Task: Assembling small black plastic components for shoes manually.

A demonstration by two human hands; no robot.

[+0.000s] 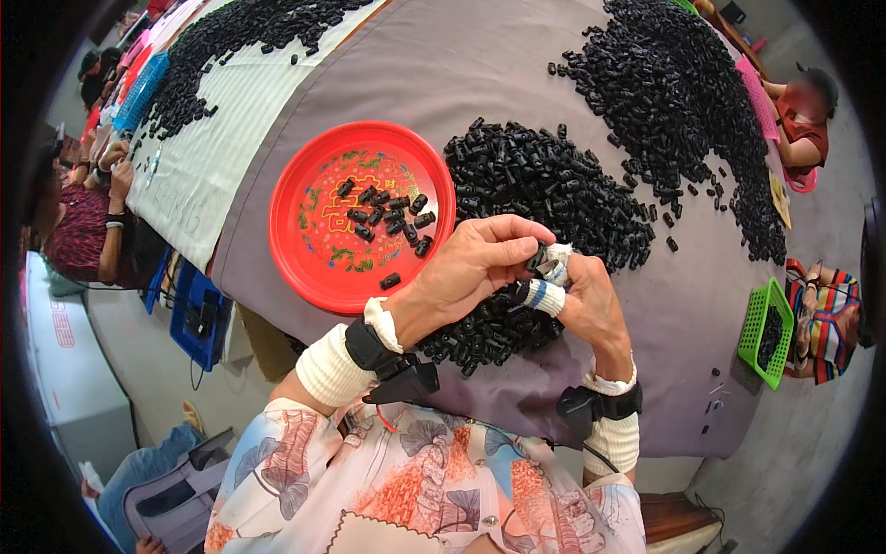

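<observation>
My left hand [475,266] is closed in a pinch, thumb against forefinger, on a small black plastic piece [536,258] that looks like a cord lock. Close against it, my right hand [591,303] has its fingers curled around the same spot; white cloth wraps [544,295] cover some of its fingertips. The fingers hide most of the piece. Beneath and beyond both hands lies a heap of like black pieces [544,189]. Left of the heap, a round red tray [293,254] with a printed pattern holds several loose black pieces [377,214].
A larger black heap [660,88] spreads across the far right of the grey tablecloth [388,74]. A green basket [755,323] stands at the right edge, near a seated person in stripes. Other people sit along the left and right sides. Blue trays [196,319] stand lower left.
</observation>
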